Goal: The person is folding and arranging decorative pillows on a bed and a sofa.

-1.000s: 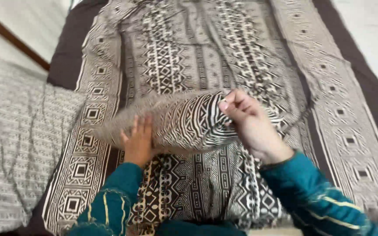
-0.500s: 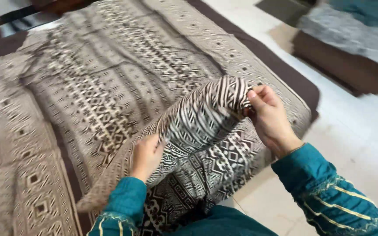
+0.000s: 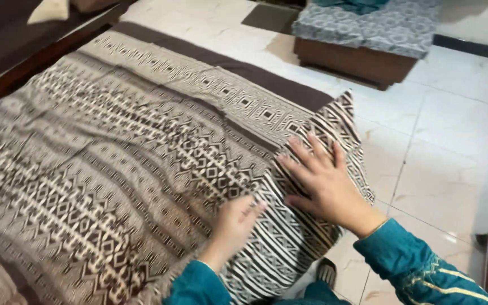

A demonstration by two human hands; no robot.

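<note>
Seen from the head camera, a person in teal sleeves with thin yellow stripes is kneeling at the edge of a large brown-and-cream cotton spread printed with geometric diamonds and squares, which is lying flat across the pale tiled floor and filling the left and middle of the view. The right hand is pressing palm-down, its fingers spread wide apart, on a folded-over flap of black-and-white zigzag-patterned fabric at the spread's near right corner; nothing is clamped in it, the hand is only lying flat on the cloth. The left hand is sitting just beside it, to the left, its fingers curled loosely and resting on the seam where the striped flap is meeting the brown print; whether it is pinching any cloth cannot be told from here. The flap's pointed corner is standing up slightly just beyond the right hand's fingertips, overhanging the bare tiles. A dark brown plain border is running along the spread's far edge. Farther off, at the top of the view, a low wooden-based seat with a grey patterned cushion is standing on the tiles, well apart from the hands.
</note>
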